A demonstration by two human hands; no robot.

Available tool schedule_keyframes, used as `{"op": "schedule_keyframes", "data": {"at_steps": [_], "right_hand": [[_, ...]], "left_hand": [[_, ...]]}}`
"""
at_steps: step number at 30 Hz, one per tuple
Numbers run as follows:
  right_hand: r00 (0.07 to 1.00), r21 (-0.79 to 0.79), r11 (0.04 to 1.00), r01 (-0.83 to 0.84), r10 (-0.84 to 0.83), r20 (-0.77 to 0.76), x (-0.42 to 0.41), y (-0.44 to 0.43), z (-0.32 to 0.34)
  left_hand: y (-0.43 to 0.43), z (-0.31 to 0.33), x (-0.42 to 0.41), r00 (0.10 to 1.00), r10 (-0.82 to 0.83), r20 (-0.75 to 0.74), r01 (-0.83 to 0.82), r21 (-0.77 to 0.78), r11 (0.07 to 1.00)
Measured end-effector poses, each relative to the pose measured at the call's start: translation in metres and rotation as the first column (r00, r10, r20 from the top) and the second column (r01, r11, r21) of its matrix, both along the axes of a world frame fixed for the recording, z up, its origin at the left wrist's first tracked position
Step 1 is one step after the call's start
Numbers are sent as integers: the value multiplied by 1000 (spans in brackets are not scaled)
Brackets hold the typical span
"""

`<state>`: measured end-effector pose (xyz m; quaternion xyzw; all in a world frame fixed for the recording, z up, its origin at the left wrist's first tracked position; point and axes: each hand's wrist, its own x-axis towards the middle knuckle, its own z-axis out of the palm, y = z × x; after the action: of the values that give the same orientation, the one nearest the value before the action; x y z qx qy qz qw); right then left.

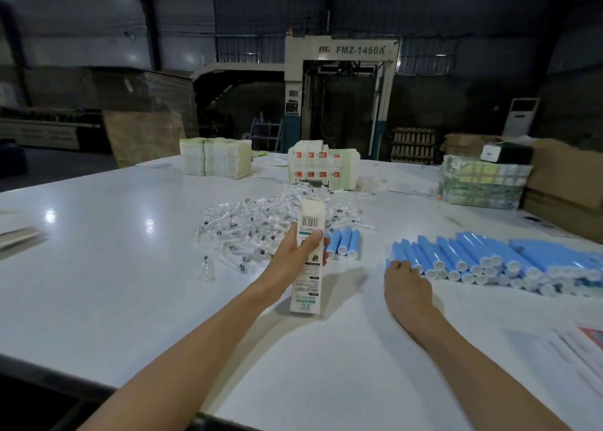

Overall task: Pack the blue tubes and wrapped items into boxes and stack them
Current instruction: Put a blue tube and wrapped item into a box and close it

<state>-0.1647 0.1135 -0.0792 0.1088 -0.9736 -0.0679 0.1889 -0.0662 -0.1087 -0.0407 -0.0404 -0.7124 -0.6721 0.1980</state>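
- The right hand [406,279] hides its fingertips among the blue tubes [483,256]; grip unclear.
- Those tubes run off the right edge.
- Print on the box [309,277] is unreadable.
- Blurred papers [577,342] are cut off.

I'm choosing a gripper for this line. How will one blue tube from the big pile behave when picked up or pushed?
Likely rolls when nudged: the blue tubes are round, loose on the smooth table. Glossy skin looks slippery. Pulling a low one may shift neighbours.

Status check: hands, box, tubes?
Left hand grips white box. Right hand at blue tubes, left end of pile, grip unclear. Wrapped items heaped behind box; path clear.
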Motion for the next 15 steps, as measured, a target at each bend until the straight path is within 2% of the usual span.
{"op": "schedule_keyframes", "data": {"at_steps": [3, 5, 6, 7, 8, 10, 12, 13, 15], "right_hand": [[1000, -20, 999, -28, 28, 1, -5, 1, 5], [997, -196, 978, -74, 78, 12, -10, 2, 20], [992, -370, 923, -104, 125, 34, -10, 2, 31], [980, -582, 805, -113, 189, 70, -9, 2, 45], [962, -773, 624, -109, 262, 76, -7, 2, 58], [927, -969, 218, -113, 375, -24, -3, 1, 85], [894, -987, -99, -124, 421, -155, 0, 0, 113], [878, -969, -210, -130, 430, -211, 2, -1, 124], [844, -924, -362, -126, 450, -292, 5, -9, 142]], "left_hand": [[0, -2, -2, 996, -80, 33, 74, 143, 987], [-1, -1, -2, 991, -125, 44, 114, 191, 975], [0, 0, -2, 989, -138, 48, 127, 182, 975], [0, 0, 0, 988, -146, 52, 136, 160, 978], [2, 1, 2, 987, -148, 56, 140, 124, 982], [5, 1, 5, 990, -130, 56, 129, 25, 991], [6, 3, 7, 993, -105, 48, 106, -24, 994], [6, 5, 8, 994, -100, 42, 101, -27, 995], [6, 8, 9, 994, -101, 35, 102, -35, 994]]}}
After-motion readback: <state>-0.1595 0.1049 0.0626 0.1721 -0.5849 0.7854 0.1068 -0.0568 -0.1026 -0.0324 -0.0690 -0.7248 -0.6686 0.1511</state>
